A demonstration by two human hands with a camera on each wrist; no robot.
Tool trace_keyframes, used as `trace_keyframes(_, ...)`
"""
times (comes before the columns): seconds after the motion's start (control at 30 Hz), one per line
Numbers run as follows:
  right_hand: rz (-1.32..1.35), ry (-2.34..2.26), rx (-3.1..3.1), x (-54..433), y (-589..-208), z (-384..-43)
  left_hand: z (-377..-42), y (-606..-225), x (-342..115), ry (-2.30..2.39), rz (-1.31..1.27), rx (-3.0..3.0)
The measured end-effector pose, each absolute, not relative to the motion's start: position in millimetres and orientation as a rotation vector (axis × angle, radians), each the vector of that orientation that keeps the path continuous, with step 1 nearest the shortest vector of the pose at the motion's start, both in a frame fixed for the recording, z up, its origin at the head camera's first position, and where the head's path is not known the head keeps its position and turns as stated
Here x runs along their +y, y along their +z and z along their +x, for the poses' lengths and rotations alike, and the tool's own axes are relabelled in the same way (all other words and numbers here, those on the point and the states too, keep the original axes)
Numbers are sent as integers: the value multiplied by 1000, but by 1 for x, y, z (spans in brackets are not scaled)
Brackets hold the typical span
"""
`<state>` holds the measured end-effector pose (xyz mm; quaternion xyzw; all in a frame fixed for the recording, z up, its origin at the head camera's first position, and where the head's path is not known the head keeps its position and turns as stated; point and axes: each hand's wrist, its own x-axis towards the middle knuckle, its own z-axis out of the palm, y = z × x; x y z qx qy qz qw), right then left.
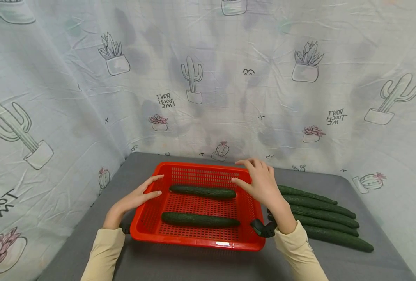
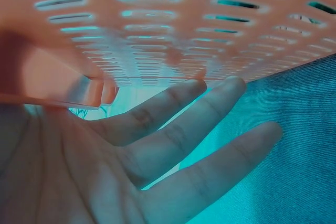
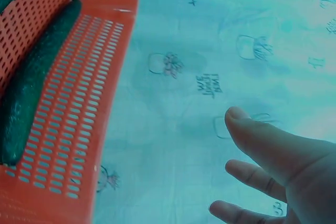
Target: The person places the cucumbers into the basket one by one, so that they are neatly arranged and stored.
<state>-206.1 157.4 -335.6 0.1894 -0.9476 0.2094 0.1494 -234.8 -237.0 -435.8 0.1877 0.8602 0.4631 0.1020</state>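
A red plastic basket (image 1: 197,244) with slotted walls stands on the grey table, and two dark green cucumbers (image 1: 202,191) lie crosswise in it, one behind the other. At the basket's left rim, my left hand (image 1: 134,200) has its thumb and index finger reaching over the edge. In the left wrist view, the other fingers (image 2: 181,132) extend loosely along the outside of the slotted wall. My right hand (image 1: 264,185) hovers by the right rim, thumb and fingers spread apart with nothing between them. A cucumber (image 3: 39,77) inside the basket shows in the right wrist view.
Several more cucumbers (image 1: 323,214) lie side by side on the table (image 1: 151,269), right of the basket and partly behind my right forearm. A pale curtain (image 1: 225,97) printed with potted plants hangs behind the table and at both sides.
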Motion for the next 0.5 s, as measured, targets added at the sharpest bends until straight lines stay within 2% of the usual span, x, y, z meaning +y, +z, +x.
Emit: trace_keyframes(0.5,476,628,-2660,201,-344,-182,-234,-437,-237,1380,547,2527)
